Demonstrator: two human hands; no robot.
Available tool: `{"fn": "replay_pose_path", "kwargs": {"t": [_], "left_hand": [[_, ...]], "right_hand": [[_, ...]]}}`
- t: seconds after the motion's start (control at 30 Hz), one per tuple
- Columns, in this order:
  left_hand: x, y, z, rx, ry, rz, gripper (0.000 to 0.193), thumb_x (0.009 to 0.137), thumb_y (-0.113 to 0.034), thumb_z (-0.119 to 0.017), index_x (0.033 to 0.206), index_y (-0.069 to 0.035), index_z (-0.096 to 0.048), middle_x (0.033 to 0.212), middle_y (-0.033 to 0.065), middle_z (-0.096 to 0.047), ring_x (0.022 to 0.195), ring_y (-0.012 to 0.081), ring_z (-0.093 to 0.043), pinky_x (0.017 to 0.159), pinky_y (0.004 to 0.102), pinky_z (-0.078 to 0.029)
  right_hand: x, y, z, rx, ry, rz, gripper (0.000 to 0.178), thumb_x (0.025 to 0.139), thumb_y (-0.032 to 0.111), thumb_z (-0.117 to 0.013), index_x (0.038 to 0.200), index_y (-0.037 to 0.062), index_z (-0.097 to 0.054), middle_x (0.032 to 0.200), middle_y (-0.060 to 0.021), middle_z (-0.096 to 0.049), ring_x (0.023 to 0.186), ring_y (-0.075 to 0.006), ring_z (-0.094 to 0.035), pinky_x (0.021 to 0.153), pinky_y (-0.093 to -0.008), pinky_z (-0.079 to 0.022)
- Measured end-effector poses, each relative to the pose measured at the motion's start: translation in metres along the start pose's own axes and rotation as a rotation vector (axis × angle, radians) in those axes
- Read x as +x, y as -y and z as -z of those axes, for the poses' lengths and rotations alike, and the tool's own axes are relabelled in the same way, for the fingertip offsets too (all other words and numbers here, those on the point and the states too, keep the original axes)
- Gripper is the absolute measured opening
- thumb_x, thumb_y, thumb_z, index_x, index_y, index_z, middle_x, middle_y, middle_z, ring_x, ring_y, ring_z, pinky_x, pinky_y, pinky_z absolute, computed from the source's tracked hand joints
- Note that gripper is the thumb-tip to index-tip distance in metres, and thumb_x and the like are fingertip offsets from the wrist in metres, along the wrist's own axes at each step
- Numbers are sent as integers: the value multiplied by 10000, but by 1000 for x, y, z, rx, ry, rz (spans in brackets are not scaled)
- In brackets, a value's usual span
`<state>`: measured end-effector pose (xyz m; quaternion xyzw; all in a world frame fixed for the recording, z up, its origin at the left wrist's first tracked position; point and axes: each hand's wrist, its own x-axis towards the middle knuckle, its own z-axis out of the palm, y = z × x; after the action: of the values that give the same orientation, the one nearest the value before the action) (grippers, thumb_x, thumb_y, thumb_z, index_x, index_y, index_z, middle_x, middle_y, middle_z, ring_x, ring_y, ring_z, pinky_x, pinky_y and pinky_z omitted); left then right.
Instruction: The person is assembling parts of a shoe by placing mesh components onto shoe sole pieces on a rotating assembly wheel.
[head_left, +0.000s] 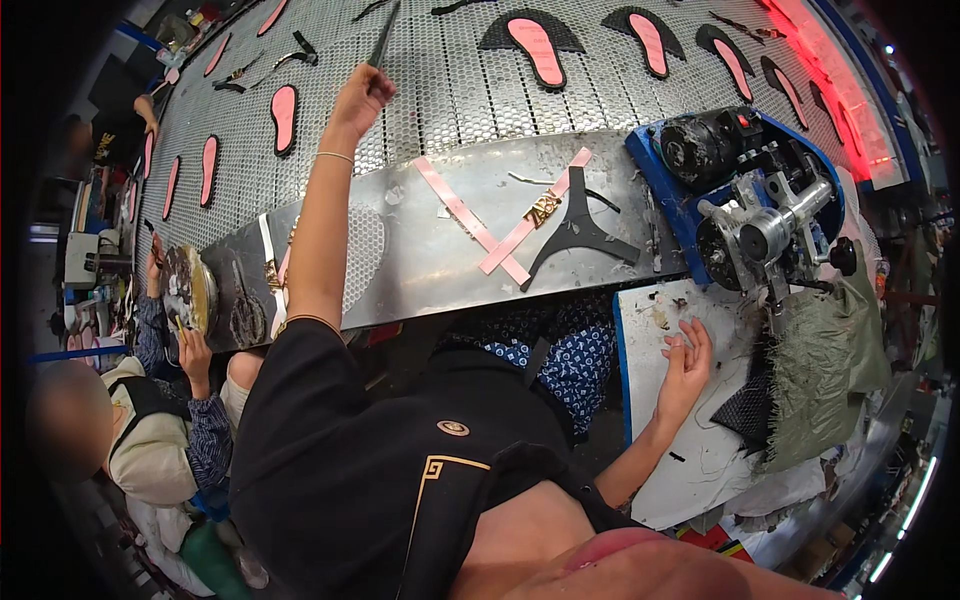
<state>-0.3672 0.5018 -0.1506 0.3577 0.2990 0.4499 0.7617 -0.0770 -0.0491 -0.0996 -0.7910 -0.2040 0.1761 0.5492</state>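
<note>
My left hand (362,100) reaches out over the mesh conveyor, its fingers closed around the near end of a narrow dark strip (383,42). My right hand (688,362) is held palm up over the white board at right, fingers loosely curled apart with nothing in them. Between them on the metal ledge lie crossed pink straps (462,208) with a gold ornament (540,208). Touching these is a dark Y-shaped piece (582,232). Pink insoles (285,118) lie on the conveyor near my left hand.
The mesh conveyor (430,110) carries several pink insoles and dark straps. A blue-framed machine (735,190) stands at right, near a green woven sack (825,350). At left sits a co-worker (160,440) beside a round pot (188,290). Red light glows at far right.
</note>
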Motion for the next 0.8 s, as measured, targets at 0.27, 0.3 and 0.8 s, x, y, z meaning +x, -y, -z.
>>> {"fn": "replay_pose_path", "kwargs": {"t": [0.27, 0.3, 0.8], "left_hand": [[-37, 44, -46, 38, -63, 75, 190, 886, -181, -538, 962, -8, -562, 747, 15, -492, 650, 137, -488, 628, 281, -463], [-49, 50, -61, 36, -58, 83, 190, 886, -181, -538, 962, -8, -562, 747, 15, -492, 650, 137, -488, 628, 281, -463], [-259, 104, -197, 558, 465, -383, 814, 721, -86, -709, 1413, 39, -300, 1287, 144, -497, 1226, 241, -470, 1056, 344, -352]], "right_hand": [[-3, 20, -28, 22, 183, 44, 342, 915, 83, -579, 1243, -6, -551, 1138, -111, -634, 928, -137, -607, 804, -258, -479], [-4, 28, -39, 25, 239, 65, 341, 913, 88, -584, 1239, -7, -555, 1141, -108, -638, 945, -144, -610, 820, -261, -479], [14, 109, -138, 470, 533, 281, 315, 981, 174, -522, 1218, -34, -513, 1100, -66, -588, 990, -124, -526, 901, -274, -415]]}}
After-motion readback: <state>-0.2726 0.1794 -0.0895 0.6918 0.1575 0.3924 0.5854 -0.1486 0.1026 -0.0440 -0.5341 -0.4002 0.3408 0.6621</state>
